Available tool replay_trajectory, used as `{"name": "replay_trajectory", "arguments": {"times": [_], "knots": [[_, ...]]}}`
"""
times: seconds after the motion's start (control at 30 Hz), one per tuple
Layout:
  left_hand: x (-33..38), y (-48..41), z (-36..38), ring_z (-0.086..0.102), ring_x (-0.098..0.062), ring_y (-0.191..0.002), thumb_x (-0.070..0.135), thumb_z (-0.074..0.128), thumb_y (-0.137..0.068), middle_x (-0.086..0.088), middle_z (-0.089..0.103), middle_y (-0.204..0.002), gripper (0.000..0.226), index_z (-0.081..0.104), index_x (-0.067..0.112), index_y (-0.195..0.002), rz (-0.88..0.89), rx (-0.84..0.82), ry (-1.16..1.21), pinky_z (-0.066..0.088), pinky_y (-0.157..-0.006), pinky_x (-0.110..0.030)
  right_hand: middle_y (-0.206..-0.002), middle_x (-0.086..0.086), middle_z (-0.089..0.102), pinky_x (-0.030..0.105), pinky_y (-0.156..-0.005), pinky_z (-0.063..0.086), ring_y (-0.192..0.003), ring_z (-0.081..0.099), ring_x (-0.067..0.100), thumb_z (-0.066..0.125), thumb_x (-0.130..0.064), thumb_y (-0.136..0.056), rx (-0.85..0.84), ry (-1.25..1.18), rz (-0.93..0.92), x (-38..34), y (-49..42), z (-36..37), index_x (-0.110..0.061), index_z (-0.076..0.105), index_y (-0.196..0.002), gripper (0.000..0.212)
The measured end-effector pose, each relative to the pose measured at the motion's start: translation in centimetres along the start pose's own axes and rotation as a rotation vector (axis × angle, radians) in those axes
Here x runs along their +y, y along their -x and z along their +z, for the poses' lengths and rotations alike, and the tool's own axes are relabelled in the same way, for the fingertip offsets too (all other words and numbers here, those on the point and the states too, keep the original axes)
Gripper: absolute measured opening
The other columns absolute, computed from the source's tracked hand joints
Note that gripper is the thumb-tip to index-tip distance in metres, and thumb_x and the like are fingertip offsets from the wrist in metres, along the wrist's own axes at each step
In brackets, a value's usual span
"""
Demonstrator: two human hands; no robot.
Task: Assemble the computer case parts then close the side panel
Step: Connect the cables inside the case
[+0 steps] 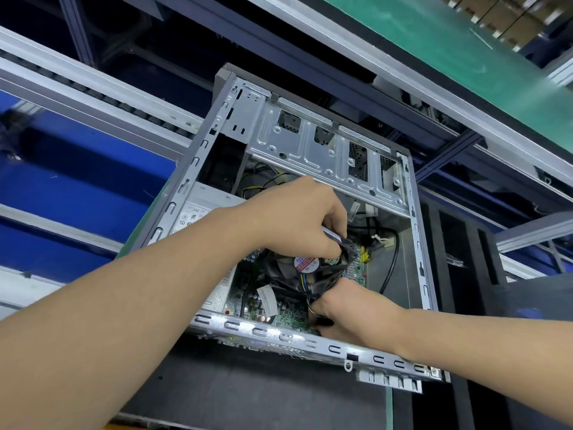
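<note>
Now: computer case (417, 243) lies on its side, open face up, on a dark foam tray (459, 274). No side panel is in view.

Step in hand, as I judge it: seating the cooler fan (288, 274) over the motherboard (288, 316), so this is parts assembly and the closing comes later.

- Left hand (297, 221): fingers curled, pinching the far edge of the fan frame.
- Right hand (344, 308): curled about the near corner, by the fan's coloured leads. Its fingertips are hidden beneath, so I cannot tell the exact hold.
- The fan sits mid-case, below the drive cage (310, 150) and beside the power supply (198, 212). It looks slightly tilted.

Next move, probably: level the fan, line up its corners with the board mounts and press down evenly, keeping the leads and the black cable (392, 262) clear. I cannot tell whether the fan lead is plugged in.
</note>
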State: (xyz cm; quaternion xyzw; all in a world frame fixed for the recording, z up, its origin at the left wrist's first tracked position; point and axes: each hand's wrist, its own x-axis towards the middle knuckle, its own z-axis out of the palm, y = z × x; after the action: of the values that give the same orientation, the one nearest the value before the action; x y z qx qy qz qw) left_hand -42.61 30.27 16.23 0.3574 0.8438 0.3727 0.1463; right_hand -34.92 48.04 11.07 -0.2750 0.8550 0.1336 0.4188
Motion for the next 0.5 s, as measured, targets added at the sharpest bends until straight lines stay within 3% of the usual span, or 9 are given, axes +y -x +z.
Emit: {"name": "replay_trajectory", "arguments": {"times": [0.07,0.23,0.4,0.5], "knots": [[0.0,0.0,0.0,0.062,-0.002,-0.063,0.034,0.071,-0.077,0.017,0.073,-0.077,0.016,0.078,0.035,-0.091,0.000,-0.001,0.001,0.057,-0.062,-0.030,-0.094,0.010,0.064,0.031,-0.070,0.046,-0.094,0.064,0.034,0.059,-0.017,-0.095,0.115,0.013,0.028,-0.1,0.3,0.4,-0.012,0.071,-0.110,0.020],[0.1,0.0,-0.1,0.061,-0.001,-0.060,0.033,0.072,-0.077,0.017,0.073,-0.076,0.014,0.077,0.035,-0.090,-0.001,0.001,0.008,0.056,-0.060,-0.029,-0.094,0.005,0.058,0.031,-0.073,0.044,-0.101,0.067,0.032,0.059,-0.020,-0.101,-0.005,0.025,0.004,0.0,-0.9,0.2,-0.013,0.070,-0.122,0.025],[0.0,0.0,0.0,0.061,-0.001,-0.060,0.034,0.071,-0.077,0.017,0.073,-0.077,0.016,0.077,0.036,-0.091,-0.003,-0.001,-0.002,0.057,-0.061,-0.030,-0.113,0.012,0.072,0.032,-0.074,0.045,-0.083,0.056,0.023,0.059,-0.024,-0.104,-0.069,-0.014,0.014,0.2,-0.8,0.1,-0.012,0.069,-0.125,0.027],[-0.1,0.0,0.0,0.062,0.001,-0.064,0.035,0.071,-0.077,0.018,0.073,-0.078,0.017,0.078,0.036,-0.092,0.000,0.004,-0.010,0.057,-0.063,-0.029,-0.111,0.011,0.072,0.031,-0.073,0.046,-0.096,0.067,0.031,0.059,-0.023,-0.101,-0.006,-0.004,0.016,0.1,-0.7,0.3,-0.014,0.071,-0.121,0.025]]}}
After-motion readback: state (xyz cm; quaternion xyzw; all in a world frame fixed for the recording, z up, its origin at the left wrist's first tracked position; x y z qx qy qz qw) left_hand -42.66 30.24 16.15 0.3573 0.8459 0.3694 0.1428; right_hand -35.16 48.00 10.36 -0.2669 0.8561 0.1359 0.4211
